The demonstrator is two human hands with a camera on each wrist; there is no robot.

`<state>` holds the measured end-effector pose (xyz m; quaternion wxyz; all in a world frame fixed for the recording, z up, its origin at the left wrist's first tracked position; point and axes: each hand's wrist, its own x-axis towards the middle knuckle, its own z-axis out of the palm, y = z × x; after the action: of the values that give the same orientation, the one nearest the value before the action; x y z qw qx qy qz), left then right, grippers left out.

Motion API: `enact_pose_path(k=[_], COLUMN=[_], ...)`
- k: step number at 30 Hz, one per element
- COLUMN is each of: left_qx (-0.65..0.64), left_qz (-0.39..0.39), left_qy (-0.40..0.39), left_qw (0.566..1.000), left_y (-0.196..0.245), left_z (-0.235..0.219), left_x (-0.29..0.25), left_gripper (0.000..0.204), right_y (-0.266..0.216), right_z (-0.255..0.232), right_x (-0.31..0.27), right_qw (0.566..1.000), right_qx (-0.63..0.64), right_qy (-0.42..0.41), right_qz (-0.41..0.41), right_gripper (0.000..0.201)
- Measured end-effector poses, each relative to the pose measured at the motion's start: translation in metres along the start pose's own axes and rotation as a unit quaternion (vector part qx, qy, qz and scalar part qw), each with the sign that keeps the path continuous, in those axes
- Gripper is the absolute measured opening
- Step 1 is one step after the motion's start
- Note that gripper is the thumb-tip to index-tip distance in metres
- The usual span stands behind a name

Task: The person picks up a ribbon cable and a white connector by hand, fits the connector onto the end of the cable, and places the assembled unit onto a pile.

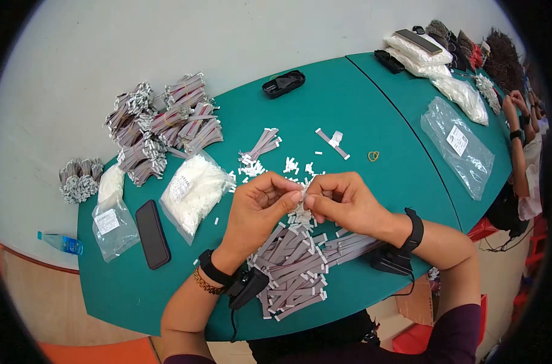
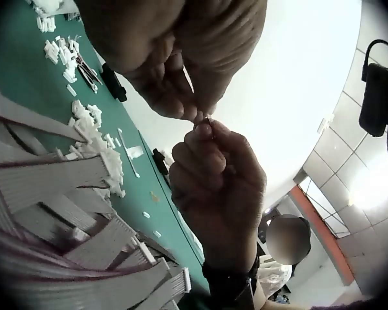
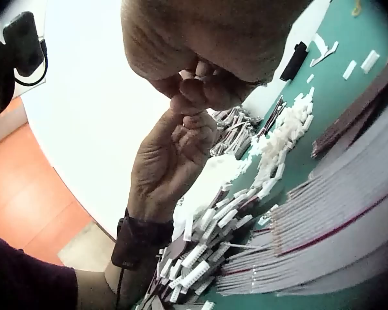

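Observation:
My left hand and right hand meet fingertip to fingertip over the table. Both pinch a tiny pale piece between thumb and forefinger; the fingers hide most of it, and I cannot tell its exact kind. Below the hands lies a heap of grey ribbon cables with white connectors on their ends. Loose white connectors are piled just beyond the hands. More flat cables lie lined up beneath my right wrist.
Bundled ribbon cables are stacked at the back left. Near them are a bag of white connectors, a phone and a bottle. A black case and rubber bands lie farther back. Another person sits at right.

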<state>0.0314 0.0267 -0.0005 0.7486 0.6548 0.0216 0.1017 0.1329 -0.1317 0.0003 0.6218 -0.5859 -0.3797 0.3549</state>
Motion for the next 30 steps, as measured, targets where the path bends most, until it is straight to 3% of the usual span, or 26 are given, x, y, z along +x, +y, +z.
enact_pose_path(k=[12,18,24,30], left_qx=[0.009,0.137,0.190,0.190], left_qz=[-0.040,-0.028,0.043,0.042], left_qy=[-0.047,-0.080,-0.062,-0.049], left_qw=[0.998,0.987,0.979,0.980], left_y=[-0.0079,-0.0011,-0.0063,-0.0108], left_z=[-0.0084,-0.0080,-0.0045,-0.0022], left_x=[0.0059,0.0030,0.0018,-0.0011], left_gripper=[0.026,0.031,0.029,0.028], right_y=[-0.0019,-0.0020,0.0007,0.0019], right_z=[-0.0032,-0.0016,-0.0003,0.0015], right_x=[0.0014,0.0014,0.0015,-0.0006], right_qw=[1.000,1.000,1.000,1.000], right_qx=[0.005,0.004,-0.005,0.002], right_qy=[-0.006,-0.006,-0.018,-0.016], right_qz=[0.009,0.003,0.009,0.019], right_gripper=[0.020,0.020,0.020,0.022])
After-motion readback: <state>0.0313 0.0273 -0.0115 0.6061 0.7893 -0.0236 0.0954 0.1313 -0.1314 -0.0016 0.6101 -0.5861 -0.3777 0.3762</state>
